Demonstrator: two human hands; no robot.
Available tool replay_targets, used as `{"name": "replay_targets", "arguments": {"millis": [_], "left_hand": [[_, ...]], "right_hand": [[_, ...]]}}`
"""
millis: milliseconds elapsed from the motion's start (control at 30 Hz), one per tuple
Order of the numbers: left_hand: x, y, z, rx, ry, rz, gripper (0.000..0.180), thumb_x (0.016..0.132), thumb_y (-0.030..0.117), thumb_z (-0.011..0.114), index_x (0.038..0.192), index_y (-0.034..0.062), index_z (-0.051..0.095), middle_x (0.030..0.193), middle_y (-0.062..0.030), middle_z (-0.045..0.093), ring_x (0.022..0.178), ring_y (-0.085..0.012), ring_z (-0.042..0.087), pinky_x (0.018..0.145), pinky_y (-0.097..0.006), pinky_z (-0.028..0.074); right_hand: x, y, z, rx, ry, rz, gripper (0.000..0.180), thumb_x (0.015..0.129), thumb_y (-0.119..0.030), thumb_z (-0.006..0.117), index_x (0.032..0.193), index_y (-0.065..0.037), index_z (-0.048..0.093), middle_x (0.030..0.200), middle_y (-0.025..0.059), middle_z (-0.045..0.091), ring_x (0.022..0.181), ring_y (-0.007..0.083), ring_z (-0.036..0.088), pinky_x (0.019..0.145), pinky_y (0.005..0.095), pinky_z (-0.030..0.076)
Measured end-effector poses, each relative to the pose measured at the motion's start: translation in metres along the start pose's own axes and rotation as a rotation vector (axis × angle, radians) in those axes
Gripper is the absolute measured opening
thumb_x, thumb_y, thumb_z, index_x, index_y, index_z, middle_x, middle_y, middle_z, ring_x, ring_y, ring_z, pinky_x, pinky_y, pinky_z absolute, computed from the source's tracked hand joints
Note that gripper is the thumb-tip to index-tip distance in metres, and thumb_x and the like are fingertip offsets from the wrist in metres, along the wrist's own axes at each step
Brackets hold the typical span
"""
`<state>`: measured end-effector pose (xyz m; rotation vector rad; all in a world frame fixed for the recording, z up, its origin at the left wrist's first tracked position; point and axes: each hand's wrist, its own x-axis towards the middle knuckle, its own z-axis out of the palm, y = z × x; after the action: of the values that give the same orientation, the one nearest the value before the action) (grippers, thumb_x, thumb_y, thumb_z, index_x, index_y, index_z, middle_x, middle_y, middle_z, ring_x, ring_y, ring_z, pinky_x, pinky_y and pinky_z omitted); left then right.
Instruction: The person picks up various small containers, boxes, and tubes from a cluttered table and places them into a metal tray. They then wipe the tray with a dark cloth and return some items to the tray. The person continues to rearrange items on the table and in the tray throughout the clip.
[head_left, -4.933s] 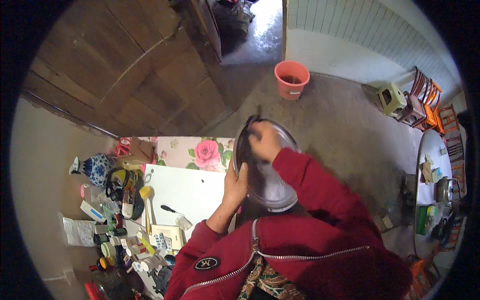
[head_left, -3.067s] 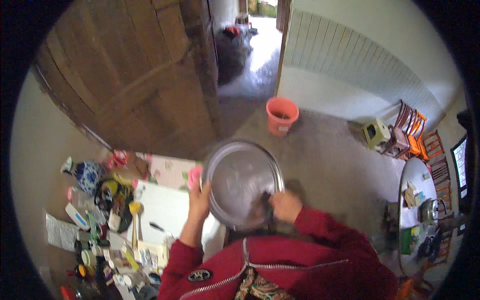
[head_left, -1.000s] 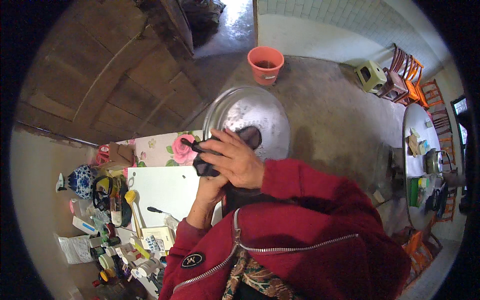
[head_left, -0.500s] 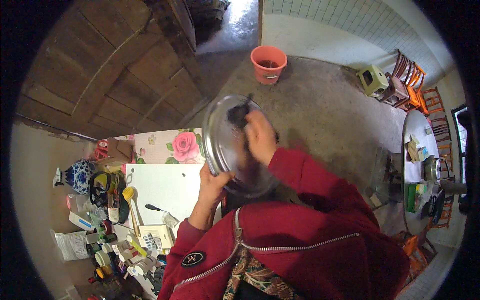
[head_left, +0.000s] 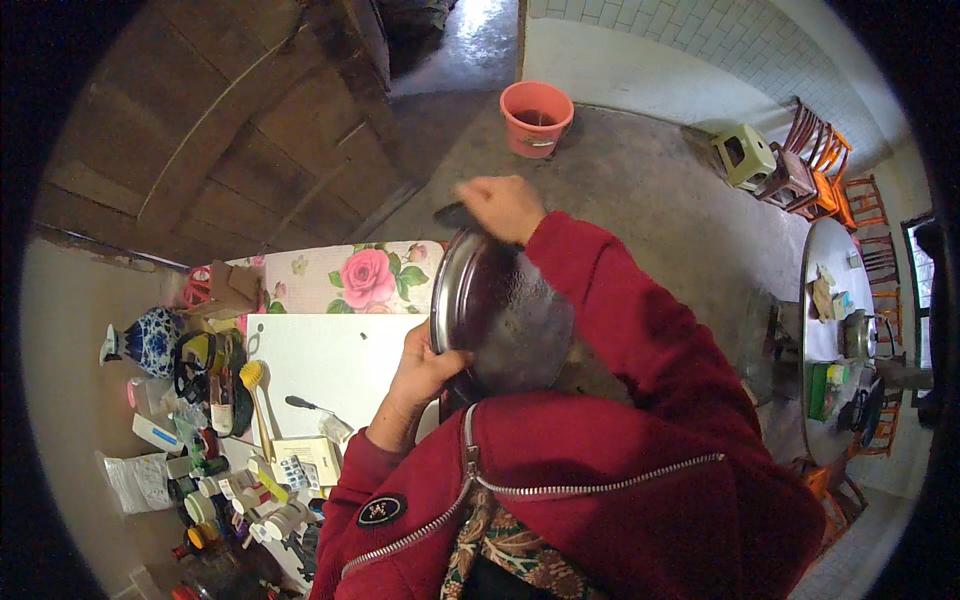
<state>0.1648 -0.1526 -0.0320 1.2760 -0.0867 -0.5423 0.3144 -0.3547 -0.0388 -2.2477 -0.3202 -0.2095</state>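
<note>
A round metal pot lid (head_left: pixel 515 325) with a stepped shiny rim is held tilted in front of my body, its dark face looking wet. My left hand (head_left: pixel 422 370) is closed on the lid's left rim, thumb lying over the edge. At the lid's far edge, my right hand (head_left: pixel 508 208) is closed, slightly blurred, around a dark pad (head_left: pixel 455 216). Most of that pad is hidden by the fingers, so whether it is cloth or scouring mesh cannot be told.
Left of the lid, a white board (head_left: pixel 340 350) lies on a table with a flowered cover (head_left: pixel 315 285). A yellow-headed brush (head_left: pixel 255 385), bottles and boxes crowd its left side. Beyond, an orange bucket (head_left: pixel 536 118) stands on the floor. Stools (head_left: pixel 745 158) and a round table (head_left: pixel 822 300) are at right.
My right hand has moved from the lid's face to its far left edge with the dark pad. The lid has shifted slightly right, and my left hand still grips its rim.
</note>
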Motion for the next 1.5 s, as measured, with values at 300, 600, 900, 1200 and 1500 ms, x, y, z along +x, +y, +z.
{"name": "replay_targets", "arguments": {"millis": [300, 600, 900, 1200, 1500], "left_hand": [[-0.013, -0.003, 0.004, -0.094, 0.095, -0.05, 0.038, 0.069, -0.004, 0.061, 0.107, 0.0001, 0.06, 0.09, -0.0008, 0.063, 0.078, -0.0093, 0.057, 0.072, -0.023, 0.046], [-0.012, -0.014, 0.019, 0.011, 0.269, 0.144, 0.022, 0.078, 0.0, 0.061, 0.1, -0.0002, 0.06, 0.084, -0.0006, 0.062, 0.072, -0.0071, 0.054, 0.066, -0.023, 0.044], [-0.019, -0.029, -0.036, -0.541, 0.117, 0.154, 0.057, 0.088, 0.041, 0.054, 0.129, 0.0016, 0.046, 0.127, -0.0158, 0.051, 0.115, -0.0269, 0.049, 0.099, -0.044, 0.038], [0.011, 0.03, -0.064, -0.422, 0.277, 0.199, 0.039, 0.08, 0.005, 0.062, 0.117, -0.0004, 0.053, 0.103, -0.0124, 0.063, 0.089, -0.0234, 0.065, 0.079, -0.034, 0.055], [0.035, -0.017, -0.008, -0.534, 0.426, 0.203, 0.025, 0.086, 0.011, 0.062, 0.11, 0.0063, 0.056, 0.093, -0.0047, 0.062, 0.084, -0.0182, 0.061, 0.075, -0.031, 0.052]], "right_hand": [[-0.098, 0.16, 0.03, 0.045, 0.239, 0.514, 0.053, 0.091, -0.044, 0.041, 0.09, 0.004, 0.064, 0.091, 0.0292, 0.063, 0.084, 0.0389, 0.062, 0.076, 0.0443, 0.045], [-0.198, 0.092, 0.07, 1.184, -0.094, 0.741, 0.046, 0.093, -0.045, 0.038, 0.095, -0.007, 0.063, 0.088, 0.0118, 0.064, 0.082, 0.0284, 0.061, 0.075, 0.041, 0.048], [-0.082, 0.058, 0.011, 1.062, 0.475, 0.892, 0.041, 0.092, -0.042, 0.044, 0.082, -0.005, 0.06, 0.065, 0.0082, 0.056, 0.054, 0.0213, 0.056, 0.045, 0.0384, 0.043], [-0.029, 0.047, -0.032, 0.255, 0.482, 0.414, 0.036, 0.087, -0.033, 0.056, 0.094, 0.002, 0.062, 0.081, 0.0186, 0.065, 0.073, 0.0316, 0.06, 0.07, 0.0415, 0.047], [-0.144, -0.062, 0.045, 0.08, 0.203, -0.296, 0.044, 0.081, -0.012, 0.06, 0.122, 0.002, 0.048, 0.131, 0.025, 0.041, 0.121, 0.0434, 0.043, 0.103, 0.0483, 0.036]]}}
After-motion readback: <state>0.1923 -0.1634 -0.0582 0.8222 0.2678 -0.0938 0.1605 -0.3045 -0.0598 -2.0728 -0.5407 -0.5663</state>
